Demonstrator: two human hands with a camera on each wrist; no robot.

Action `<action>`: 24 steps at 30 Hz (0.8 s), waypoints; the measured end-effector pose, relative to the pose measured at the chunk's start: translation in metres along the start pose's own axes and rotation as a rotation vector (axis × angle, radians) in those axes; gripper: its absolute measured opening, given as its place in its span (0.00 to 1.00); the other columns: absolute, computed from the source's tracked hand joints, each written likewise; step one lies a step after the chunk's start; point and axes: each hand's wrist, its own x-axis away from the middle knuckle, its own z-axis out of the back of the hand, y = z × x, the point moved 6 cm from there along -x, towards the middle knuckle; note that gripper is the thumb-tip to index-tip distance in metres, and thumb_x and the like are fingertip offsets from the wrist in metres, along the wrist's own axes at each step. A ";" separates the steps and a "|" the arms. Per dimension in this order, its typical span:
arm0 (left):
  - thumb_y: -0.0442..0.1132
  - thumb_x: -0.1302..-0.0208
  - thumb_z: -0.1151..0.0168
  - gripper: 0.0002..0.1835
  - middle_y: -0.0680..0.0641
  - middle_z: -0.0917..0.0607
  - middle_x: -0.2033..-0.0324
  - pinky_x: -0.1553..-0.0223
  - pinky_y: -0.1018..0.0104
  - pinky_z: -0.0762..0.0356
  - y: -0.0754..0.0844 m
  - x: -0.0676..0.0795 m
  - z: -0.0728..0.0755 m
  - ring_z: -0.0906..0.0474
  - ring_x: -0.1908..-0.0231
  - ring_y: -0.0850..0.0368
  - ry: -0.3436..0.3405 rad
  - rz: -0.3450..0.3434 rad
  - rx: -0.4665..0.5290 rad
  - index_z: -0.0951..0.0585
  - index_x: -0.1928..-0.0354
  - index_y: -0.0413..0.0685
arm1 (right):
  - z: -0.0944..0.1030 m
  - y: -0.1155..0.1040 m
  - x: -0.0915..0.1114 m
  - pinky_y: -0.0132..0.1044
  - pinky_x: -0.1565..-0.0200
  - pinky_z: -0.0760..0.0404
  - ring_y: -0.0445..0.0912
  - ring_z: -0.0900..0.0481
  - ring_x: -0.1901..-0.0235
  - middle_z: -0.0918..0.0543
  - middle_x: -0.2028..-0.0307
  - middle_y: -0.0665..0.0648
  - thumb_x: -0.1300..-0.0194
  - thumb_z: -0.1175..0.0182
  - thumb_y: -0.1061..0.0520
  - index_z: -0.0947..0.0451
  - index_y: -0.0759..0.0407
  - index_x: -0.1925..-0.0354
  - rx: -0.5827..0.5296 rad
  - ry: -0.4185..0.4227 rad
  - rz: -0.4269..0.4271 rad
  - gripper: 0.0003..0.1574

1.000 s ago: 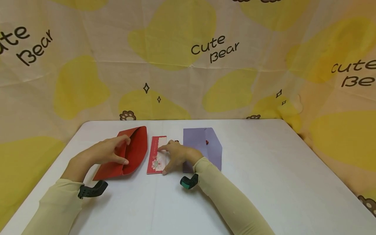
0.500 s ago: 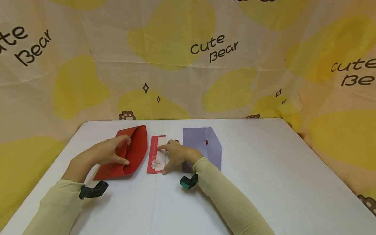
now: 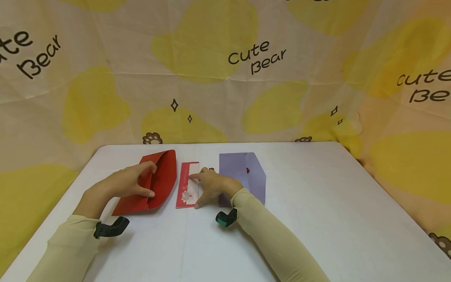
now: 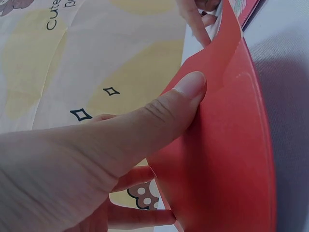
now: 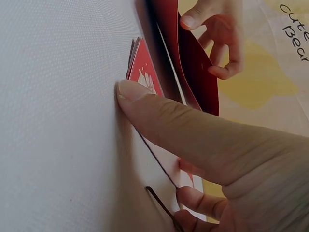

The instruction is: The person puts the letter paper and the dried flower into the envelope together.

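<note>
A red envelope (image 3: 164, 181) stands partly raised at the left, its mouth gaping. My left hand (image 3: 128, 181) grips it at the opening; in the left wrist view the thumb (image 4: 166, 108) presses on the red paper while the other fingers lie along its edge. To its right lies a red and white folded card (image 3: 184, 194) printed with flowers. My right hand (image 3: 211, 186) holds this card at its right side. In the right wrist view its thumb (image 5: 145, 104) is at one edge and the fingers bend against another. A purple envelope (image 3: 234, 164) lies partly under my right wrist.
The white table (image 3: 317, 219) reaches back to a patterned cloth backdrop (image 3: 211, 47). A small brown piece (image 3: 211, 169) shows beyond my right fingers, and a small red mark (image 3: 248, 170) is on the purple envelope. Dark bands (image 3: 112, 228) sit at both wrists.
</note>
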 end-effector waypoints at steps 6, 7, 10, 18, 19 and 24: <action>0.55 0.52 0.20 0.39 0.40 0.20 0.51 0.61 0.53 0.16 0.000 0.000 0.000 0.25 0.51 0.43 -0.006 -0.001 0.008 0.30 0.44 0.48 | 0.000 0.000 -0.001 0.43 0.38 0.24 0.46 0.33 0.36 0.31 0.34 0.54 0.49 0.22 0.40 0.38 0.39 0.24 0.005 0.004 0.014 0.59; 0.55 0.52 0.20 0.39 0.40 0.20 0.51 0.61 0.53 0.15 0.000 0.000 0.000 0.25 0.51 0.43 -0.008 -0.001 0.009 0.30 0.44 0.48 | 0.000 0.000 -0.001 0.43 0.38 0.24 0.46 0.33 0.36 0.31 0.34 0.54 0.49 0.22 0.40 0.38 0.39 0.24 0.006 0.005 0.016 0.58; 0.55 0.52 0.20 0.39 0.40 0.21 0.51 0.61 0.53 0.15 -0.001 0.000 0.000 0.25 0.51 0.42 -0.013 -0.001 0.016 0.30 0.43 0.48 | 0.000 0.000 -0.002 0.43 0.38 0.24 0.46 0.33 0.36 0.30 0.35 0.54 0.49 0.22 0.40 0.37 0.40 0.24 0.005 0.009 0.017 0.58; 0.55 0.52 0.20 0.40 0.40 0.21 0.50 0.61 0.54 0.15 -0.003 -0.001 -0.001 0.25 0.51 0.42 -0.020 0.008 0.023 0.31 0.43 0.49 | 0.001 0.001 -0.002 0.41 0.39 0.23 0.46 0.32 0.38 0.29 0.36 0.55 0.49 0.22 0.40 0.36 0.40 0.25 -0.004 0.011 0.025 0.56; 0.55 0.52 0.20 0.40 0.40 0.21 0.51 0.61 0.54 0.15 -0.003 -0.001 -0.001 0.25 0.51 0.42 -0.020 0.009 0.024 0.31 0.43 0.49 | 0.001 0.001 -0.002 0.40 0.39 0.23 0.46 0.32 0.38 0.29 0.36 0.55 0.49 0.22 0.40 0.36 0.40 0.25 -0.003 0.008 0.024 0.57; 0.55 0.51 0.20 0.39 0.40 0.21 0.51 0.61 0.55 0.16 -0.004 -0.001 -0.001 0.25 0.51 0.43 -0.023 0.006 0.030 0.31 0.43 0.48 | 0.000 0.002 -0.002 0.42 0.38 0.24 0.46 0.32 0.36 0.31 0.34 0.54 0.51 0.21 0.39 0.38 0.38 0.24 0.011 -0.011 0.019 0.60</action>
